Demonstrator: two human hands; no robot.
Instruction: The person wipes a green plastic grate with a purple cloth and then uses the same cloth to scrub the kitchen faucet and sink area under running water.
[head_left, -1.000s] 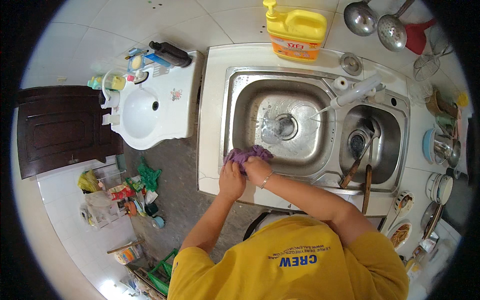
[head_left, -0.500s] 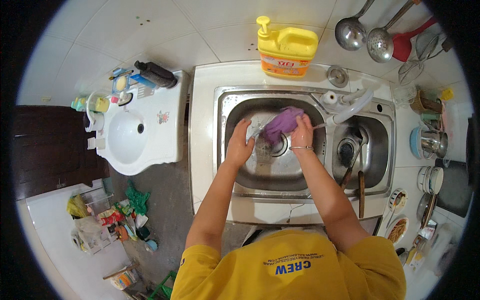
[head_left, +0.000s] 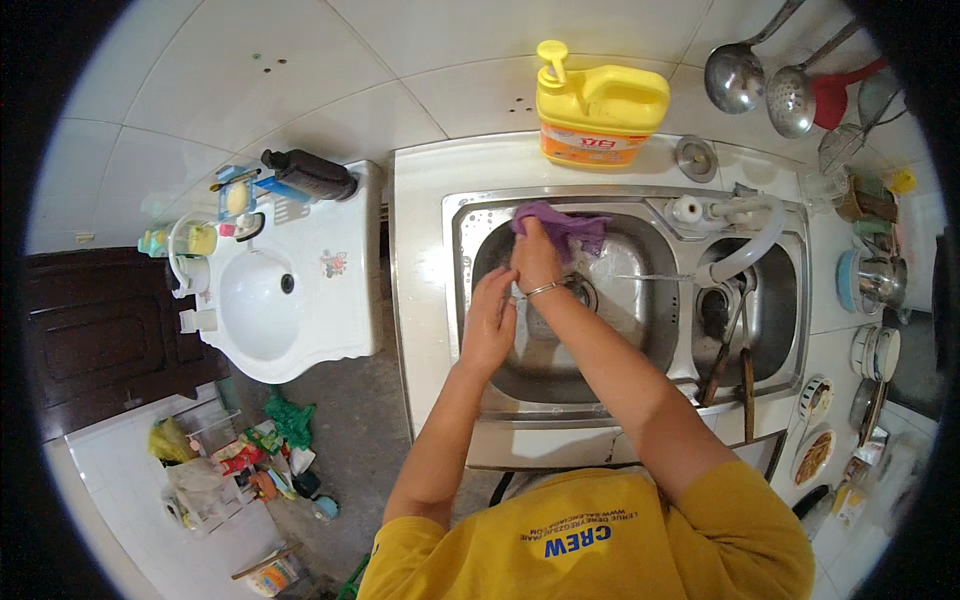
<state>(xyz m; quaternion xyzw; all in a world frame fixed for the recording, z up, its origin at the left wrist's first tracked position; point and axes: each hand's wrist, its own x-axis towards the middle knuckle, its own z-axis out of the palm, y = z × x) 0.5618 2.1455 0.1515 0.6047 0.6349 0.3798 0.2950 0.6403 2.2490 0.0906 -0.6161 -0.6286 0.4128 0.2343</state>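
Observation:
A purple cloth [head_left: 575, 230] hangs at the back left of the large sink basin [head_left: 640, 350], bunched at one end. My right hand [head_left: 537, 257] is closed on its left part, with a thin bracelet round that wrist. Just nearer and to the left, my left hand [head_left: 489, 318] lies over the basin's left side, fingers stretched up beside my right hand. I see nothing in it. From the pale faucet [head_left: 740, 258] a thin stream of water runs leftward into the large basin.
Long-handled tools with dark handles [head_left: 747, 385] lean in the smaller basin. Behind the sink stand a yellow jug with a pump [head_left: 600, 105] and a round metal strainer lid [head_left: 696, 158]. Ladles [head_left: 735, 78] hang at the back right. A white washbasin [head_left: 330, 320] is at the left.
My right hand has carried the purple cloth left and back, away from the drain. My left hand now lies close against my right wrist. The view has shifted slightly.

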